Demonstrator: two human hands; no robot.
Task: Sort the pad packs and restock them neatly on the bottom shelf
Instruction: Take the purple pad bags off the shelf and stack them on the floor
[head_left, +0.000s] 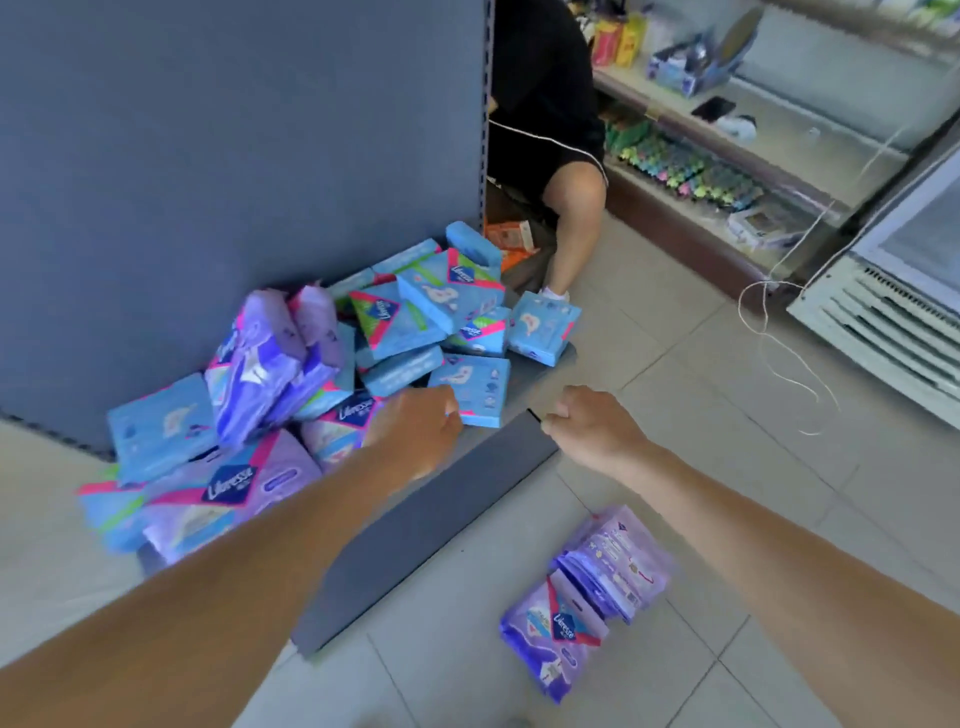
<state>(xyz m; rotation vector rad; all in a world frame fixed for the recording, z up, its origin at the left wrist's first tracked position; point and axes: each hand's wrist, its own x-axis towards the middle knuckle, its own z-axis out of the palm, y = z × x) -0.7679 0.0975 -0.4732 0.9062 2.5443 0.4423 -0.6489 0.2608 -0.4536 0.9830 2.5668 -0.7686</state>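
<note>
Pad packs (415, 306) lie in a messy heap on the bottom shelf (431, 514), against the grey back panel (234, 156). No common direction: blue packs (449, 288) at the far end are tipped at all angles, some flat, some on edge. Two purple packs (260, 364) stand on end mid-heap, long axis roughly vertical, leaning right. More purple packs (228, 493) lie flat at the near end, logo face up, long axis along the shelf front.

Two purple packs on the floor (587, 597), right of the shelf, touching each other, long axes running from near-left to far-right.

Left hand (415, 436) is over the shelf front, fingers curled, knuckles touching or just beside a flat blue pack (470, 387); cannot tell if it grips anything. Right hand (587, 428) is in a loose fist just off the shelf edge, nothing visible in it.

Heap is motion-blurred; small print is unreadable. The left forearm hides part of the near packs. Packs low in the heap are mostly covered. A second person (550, 130) crouches behind the panel, cut off at the top.

The shelf front strip is bare from the hands back toward the camera. One blue pack (543, 327) overhangs the far end. Tile floor (701, 364) is open to the right; a loose string (779, 343) lies near a white vent (883, 332).
</note>
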